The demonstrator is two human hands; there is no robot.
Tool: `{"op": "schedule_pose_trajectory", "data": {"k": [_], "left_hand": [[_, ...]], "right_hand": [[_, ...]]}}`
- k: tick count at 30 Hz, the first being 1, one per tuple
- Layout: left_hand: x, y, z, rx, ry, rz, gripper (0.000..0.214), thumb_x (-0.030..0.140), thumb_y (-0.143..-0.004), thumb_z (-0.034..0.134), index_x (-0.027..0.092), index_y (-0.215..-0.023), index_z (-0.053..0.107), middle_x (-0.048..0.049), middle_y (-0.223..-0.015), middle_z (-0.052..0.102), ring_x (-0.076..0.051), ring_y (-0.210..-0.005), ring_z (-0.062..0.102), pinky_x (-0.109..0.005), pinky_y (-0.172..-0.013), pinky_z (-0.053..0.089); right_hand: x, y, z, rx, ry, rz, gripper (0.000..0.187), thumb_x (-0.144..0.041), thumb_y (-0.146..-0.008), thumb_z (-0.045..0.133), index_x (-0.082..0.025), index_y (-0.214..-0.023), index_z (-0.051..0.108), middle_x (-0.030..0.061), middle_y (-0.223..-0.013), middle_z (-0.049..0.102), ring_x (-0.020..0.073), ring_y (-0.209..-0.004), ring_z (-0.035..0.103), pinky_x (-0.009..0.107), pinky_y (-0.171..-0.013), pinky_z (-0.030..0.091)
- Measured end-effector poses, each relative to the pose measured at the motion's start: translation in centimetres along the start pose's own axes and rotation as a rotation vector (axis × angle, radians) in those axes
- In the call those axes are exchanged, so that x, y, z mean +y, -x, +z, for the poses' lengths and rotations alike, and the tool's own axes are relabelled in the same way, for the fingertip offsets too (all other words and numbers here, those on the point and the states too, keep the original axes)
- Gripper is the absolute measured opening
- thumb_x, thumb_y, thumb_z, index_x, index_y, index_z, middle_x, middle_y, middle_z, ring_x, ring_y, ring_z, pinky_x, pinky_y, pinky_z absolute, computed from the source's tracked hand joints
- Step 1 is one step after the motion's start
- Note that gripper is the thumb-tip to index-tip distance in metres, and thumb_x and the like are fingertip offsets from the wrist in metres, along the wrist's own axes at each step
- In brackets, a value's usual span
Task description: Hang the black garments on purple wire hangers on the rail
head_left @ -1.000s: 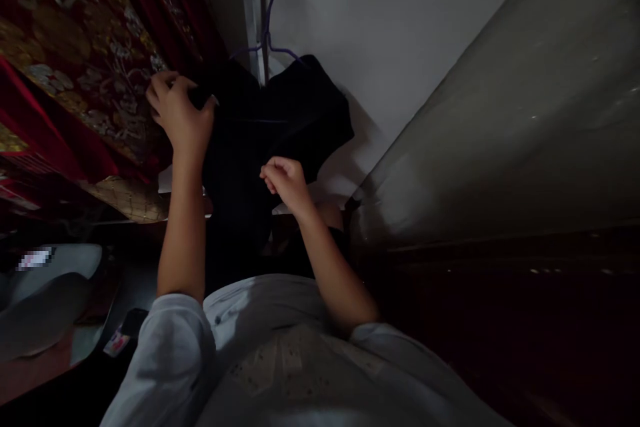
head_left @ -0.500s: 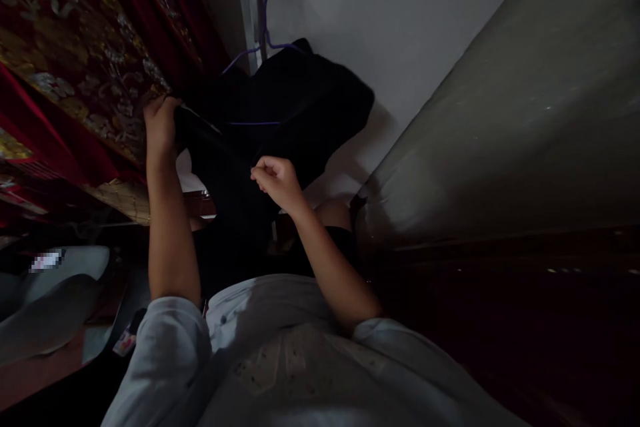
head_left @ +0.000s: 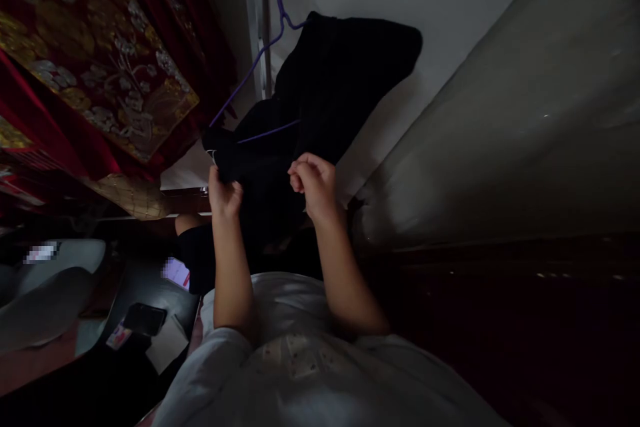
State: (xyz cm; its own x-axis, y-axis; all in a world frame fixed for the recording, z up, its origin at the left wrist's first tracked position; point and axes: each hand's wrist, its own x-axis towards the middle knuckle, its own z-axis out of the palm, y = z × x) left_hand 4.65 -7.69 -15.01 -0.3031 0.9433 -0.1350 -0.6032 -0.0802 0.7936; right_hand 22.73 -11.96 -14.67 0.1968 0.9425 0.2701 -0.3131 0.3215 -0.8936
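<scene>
A black garment point(head_left: 330, 87) hangs on a purple wire hanger point(head_left: 260, 53) against a white wall. My left hand point(head_left: 223, 192) is closed, pinching the garment's lower left corner. My right hand point(head_left: 313, 183) is closed in a loose fist on the dark fabric just to the right of it. The two hands are close together in front of my chest. The lower part of the garment drops into shadow between my forearms.
A red and gold embroidered cloth point(head_left: 90, 60) hangs at the left. A grey-green panel point(head_left: 510, 120) slants at the right. A dark phone point(head_left: 145, 318) and papers point(head_left: 167, 345) lie at the lower left beside a pale seat point(head_left: 50, 293).
My left hand came down and to the right from the red cloth's edge, pulling the garment corner toward my right hand. The garment and hanger swung up and right.
</scene>
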Motion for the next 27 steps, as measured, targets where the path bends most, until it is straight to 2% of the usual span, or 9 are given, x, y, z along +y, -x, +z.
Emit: {"op": "schedule_pose_trajectory", "data": {"k": [3,6,9,13,15,18,21,24,27], "left_hand": [[-1.0,1.7,0.4,-0.017,-0.100,0.142,0.016,0.015,-0.090,0.061,0.017,-0.074,0.058,0.0010,-0.074,0.061,-0.010,-0.071,0.061,-0.017,-0.065,0.049],[-1.1,2.4,0.2,-0.123,-0.494,0.396,0.026,0.005,-0.078,0.065,0.017,-0.063,0.048,0.0047,-0.062,0.046,-0.008,-0.060,0.047,-0.016,-0.058,0.037],[-1.1,2.9,-0.1,-0.172,-0.723,0.482,0.032,0.004,-0.075,0.062,0.017,-0.059,0.038,0.0056,-0.058,0.035,-0.008,-0.057,0.036,-0.017,-0.054,0.028],[-1.0,3.8,0.6,-0.094,-0.552,0.428,0.033,0.015,-0.077,0.065,0.018,-0.061,0.036,0.0055,-0.059,0.035,-0.008,-0.055,0.034,-0.018,-0.053,0.029],[-0.7,4.4,1.3,-0.086,-0.379,0.380,0.037,0.019,-0.076,0.069,0.019,-0.063,0.035,0.0054,-0.061,0.035,-0.008,-0.056,0.037,-0.017,-0.053,0.031],[-0.6,5.8,2.6,-0.135,-0.205,0.323,0.041,0.023,-0.075,0.073,0.019,-0.065,0.033,0.0038,-0.065,0.041,-0.009,-0.061,0.045,-0.017,-0.058,0.038],[-1.0,7.3,3.7,-0.267,-0.277,0.331,0.038,0.027,-0.080,0.074,0.018,-0.066,0.040,-0.0004,-0.078,0.055,-0.012,-0.072,0.054,-0.021,-0.068,0.046],[-0.5,8.1,4.7,-0.367,-0.524,0.493,0.028,0.029,-0.087,0.075,0.019,-0.072,0.054,-0.0051,-0.097,0.064,-0.019,-0.094,0.061,-0.030,-0.092,0.050],[1.9,7.9,5.3,-0.373,-0.737,0.694,0.018,0.033,-0.095,0.072,0.020,-0.083,0.066,-0.0068,-0.106,0.065,-0.025,-0.121,0.055,-0.039,-0.120,0.034]], "right_hand": [[-0.3,-0.2,-1.0,0.096,-0.028,-0.009,0.019,-0.031,-0.077,0.061,-0.020,-0.064,0.054,-0.0064,-0.049,0.042,0.0047,-0.042,0.037,0.018,-0.040,0.024],[-0.2,-0.3,-1.4,0.126,-0.038,0.027,0.021,-0.035,-0.077,0.063,-0.020,-0.066,0.054,-0.0073,-0.047,0.039,0.0048,-0.041,0.035,0.017,-0.040,0.022],[0.5,-0.3,-1.2,0.154,-0.040,0.044,0.022,-0.038,-0.076,0.065,-0.019,-0.069,0.056,-0.0066,-0.051,0.043,0.0047,-0.043,0.037,0.017,-0.040,0.022],[2.4,-0.7,-1.9,0.293,-0.043,0.133,0.026,-0.043,-0.075,0.064,-0.019,-0.071,0.056,-0.0055,-0.056,0.047,0.0056,-0.046,0.039,0.018,-0.042,0.024],[3.3,-0.9,-2.7,0.286,0.041,0.169,0.029,-0.045,-0.073,0.068,-0.018,-0.070,0.056,-0.0040,-0.060,0.050,0.0068,-0.052,0.043,0.019,-0.046,0.031],[3.6,-0.7,-3.3,0.150,0.191,0.107,0.037,-0.053,-0.078,0.071,-0.018,-0.077,0.061,0.0016,-0.078,0.062,0.0122,-0.077,0.058,0.021,-0.067,0.047],[2.4,-0.1,-2.3,-0.173,0.092,0.134,0.054,-0.073,-0.085,0.058,-0.022,-0.104,0.065,0.0062,-0.107,0.069,0.0179,-0.104,0.065,0.027,-0.083,0.053],[0.3,-0.1,-0.4,-0.434,-0.075,0.251,0.065,-0.078,-0.081,0.061,-0.027,-0.122,0.060,0.0068,-0.114,0.069,0.0204,-0.102,0.068,0.030,-0.077,0.056],[-1.8,-0.9,1.1,-0.495,-0.079,0.183,0.058,-0.059,-0.075,0.080,-0.027,-0.120,0.062,0.0050,-0.118,0.069,0.0208,-0.109,0.066,0.030,-0.086,0.057]]}}
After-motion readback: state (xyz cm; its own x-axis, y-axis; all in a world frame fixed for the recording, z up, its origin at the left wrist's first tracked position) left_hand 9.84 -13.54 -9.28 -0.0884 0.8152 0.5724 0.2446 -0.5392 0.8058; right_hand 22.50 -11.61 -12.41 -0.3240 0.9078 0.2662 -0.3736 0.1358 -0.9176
